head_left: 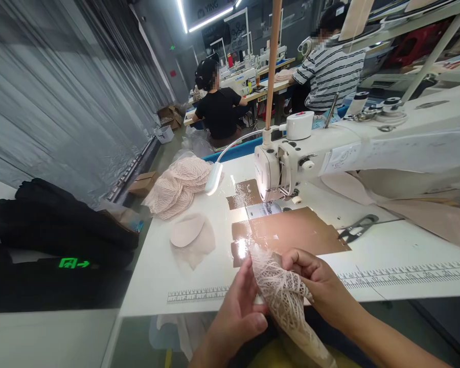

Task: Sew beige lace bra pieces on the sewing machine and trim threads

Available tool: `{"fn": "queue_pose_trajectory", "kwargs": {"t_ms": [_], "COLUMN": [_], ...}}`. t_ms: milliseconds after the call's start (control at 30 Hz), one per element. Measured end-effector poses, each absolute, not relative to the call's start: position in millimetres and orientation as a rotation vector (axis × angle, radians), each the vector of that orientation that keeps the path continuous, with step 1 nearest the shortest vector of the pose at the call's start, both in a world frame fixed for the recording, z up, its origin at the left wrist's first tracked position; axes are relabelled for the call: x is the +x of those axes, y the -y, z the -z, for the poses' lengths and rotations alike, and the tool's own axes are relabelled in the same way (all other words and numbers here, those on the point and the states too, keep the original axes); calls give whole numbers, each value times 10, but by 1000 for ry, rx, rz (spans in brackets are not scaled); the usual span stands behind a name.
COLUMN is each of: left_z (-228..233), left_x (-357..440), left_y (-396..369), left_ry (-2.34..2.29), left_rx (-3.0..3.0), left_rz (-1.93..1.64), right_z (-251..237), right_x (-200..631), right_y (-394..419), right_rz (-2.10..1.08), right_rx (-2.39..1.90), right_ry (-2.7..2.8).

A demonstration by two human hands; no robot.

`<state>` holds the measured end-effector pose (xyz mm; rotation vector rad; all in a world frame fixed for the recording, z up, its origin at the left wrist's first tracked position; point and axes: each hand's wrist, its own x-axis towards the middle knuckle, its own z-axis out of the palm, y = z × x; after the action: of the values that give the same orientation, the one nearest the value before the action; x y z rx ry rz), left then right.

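A beige lace fabric piece point(279, 278) is bunched lengthwise and hangs over the table's front edge. My right hand point(318, 281) pinches its upper right side between thumb and curled fingers. Along the left side of the lace is my left hand point(237, 312), cupped, with thumb and fingers apart; its fingertips are at the fabric's edge. Just beyond the hands, a brown sheet point(287, 232) is taped on the sewing table point(145, 286), in front of the white sewing machine point(270, 171). The machine's needle area is lit.
Left of the machine lie a pile of lace pieces point(180, 186) and a beige oval pad on sheer fabric point(187, 232). Thread snips point(358, 228) rest on the right. A ruler strip point(199, 295) runs along the front edge. Two people sit at machines farther back.
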<state>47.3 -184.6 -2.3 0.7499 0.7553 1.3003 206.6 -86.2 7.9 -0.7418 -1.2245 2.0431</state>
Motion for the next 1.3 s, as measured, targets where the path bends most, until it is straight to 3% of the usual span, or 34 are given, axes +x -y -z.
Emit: {"fn": "queue_pose_trajectory", "kwargs": {"t_ms": [167, 400, 567, 700, 800, 867, 1033, 1300], "left_z": [48, -52, -14, -32, -169, -276, -386, -347], "left_x": [549, 599, 488, 190, 60, 78, 286, 327], "left_y": [1823, 1801, 1879, 1968, 1955, 1898, 1697, 1593], "left_ry": [-725, -788, -796, -1103, -1363, -1445, -1351, -1271], "left_rx": [717, 708, 735, 965, 1247, 1398, 1380, 1390], "left_rz": [-1214, -1367, -1130, -1160, -1348, -1292, -990, -973], "right_z": [-87, -99, -44, -99, -224, -299, -307, -238], "right_x": [2074, 2151, 2230, 2264, 2223, 2174, 2097, 2076], "right_y": [839, 800, 751, 713, 741, 778, 818, 758], "right_rz": [-1981, -1890, -1744, -1857, -1959, -1946, -1742, -1464], "right_rx": [-763, -839, -884, -847, -701, -586, -623, -805], "right_ry": [1270, 1447, 1504, 1450, 1661, 1825, 2015, 2002]}}
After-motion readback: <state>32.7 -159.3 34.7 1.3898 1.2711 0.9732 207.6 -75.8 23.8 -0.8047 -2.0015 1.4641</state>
